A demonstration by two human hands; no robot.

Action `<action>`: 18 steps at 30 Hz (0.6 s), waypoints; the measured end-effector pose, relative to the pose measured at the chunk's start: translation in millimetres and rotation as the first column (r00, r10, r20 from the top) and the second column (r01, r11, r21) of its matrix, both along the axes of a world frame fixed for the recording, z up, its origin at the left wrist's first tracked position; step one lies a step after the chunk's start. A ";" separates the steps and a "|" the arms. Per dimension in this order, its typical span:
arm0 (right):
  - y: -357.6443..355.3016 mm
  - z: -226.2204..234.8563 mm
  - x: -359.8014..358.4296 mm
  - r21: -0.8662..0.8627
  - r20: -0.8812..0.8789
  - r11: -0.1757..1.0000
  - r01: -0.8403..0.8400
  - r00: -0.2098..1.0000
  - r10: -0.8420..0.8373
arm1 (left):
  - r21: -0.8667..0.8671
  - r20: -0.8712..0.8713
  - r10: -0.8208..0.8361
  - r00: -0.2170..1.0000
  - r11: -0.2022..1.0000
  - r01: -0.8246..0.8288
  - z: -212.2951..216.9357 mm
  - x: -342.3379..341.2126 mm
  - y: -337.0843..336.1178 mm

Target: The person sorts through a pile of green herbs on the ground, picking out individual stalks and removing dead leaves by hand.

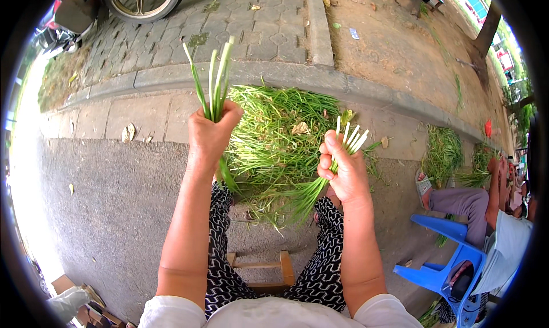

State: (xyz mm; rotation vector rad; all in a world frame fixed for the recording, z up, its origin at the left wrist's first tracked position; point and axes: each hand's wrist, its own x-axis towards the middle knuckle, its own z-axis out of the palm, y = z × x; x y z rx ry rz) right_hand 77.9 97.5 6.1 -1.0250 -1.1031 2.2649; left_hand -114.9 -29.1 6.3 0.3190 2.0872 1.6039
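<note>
My left hand [209,135] is closed around a few long chives [212,91], their pale ends pointing up and their green leaves hanging below the fist. In my right hand [349,176] is a thicker bunch of chives [311,195]. Its white stem ends stick up above the thumb, and the green leaves trail down to the left. Beyond and between both hands, a large heap of loose chives [277,131] lies on the ground against the kerb, with some dry brown leaves on it. Both hands are raised above the near part of the heap.
A wooden stool [286,268] stands between my legs. To the right, a person sits on a blue plastic chair [443,274] near another green heap [444,151]. A stone kerb [274,70] crosses behind the heap; a parked motorcycle [140,2] stands at far left.
</note>
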 end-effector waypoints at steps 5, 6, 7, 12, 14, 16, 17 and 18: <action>-1.8 -1.3 2.7 -0.010 -0.018 1.000 -0.005 1.000 0.004 | -0.020 0.138 -0.312 0.940 0.948 0.318 7.1 26.5 9.2; -2.1 -1.3 1.8 -0.040 -0.035 0.999 0.005 0.999 -0.006 | 0.012 0.220 -0.354 0.909 0.933 0.360 8.9 30.5 10.0; -1.9 -1.3 0.7 -0.069 -0.051 0.998 0.015 0.999 -0.018 | 0.064 0.279 -0.372 0.886 0.927 0.369 10.3 33.2 10.6; -2.1 1.3 -3.7 -0.112 -0.077 0.992 0.050 0.995 -0.059 | 0.184 0.365 -0.449 0.816 0.894 0.409 5.9 46.9 17.0; -1.8 0.0 -4.5 -0.098 -0.074 0.994 0.044 0.996 -0.052 | 0.153 0.348 -0.470 0.811 0.882 0.445 3.3 51.9 19.5; -2.0 -0.9 -4.3 -0.092 -0.077 0.994 0.062 0.995 -0.069 | 0.160 0.356 -0.481 0.801 0.876 0.455 2.4 54.2 20.6; -2.0 -1.2 -4.1 -0.089 -0.079 0.994 0.070 0.994 -0.077 | 0.151 0.367 -0.460 0.809 0.887 0.435 5.5 55.1 21.2; -1.7 -1.3 -3.6 -0.087 -0.081 0.993 0.076 0.993 -0.083 | 0.138 0.350 -0.441 0.826 0.897 0.421 5.1 54.8 21.3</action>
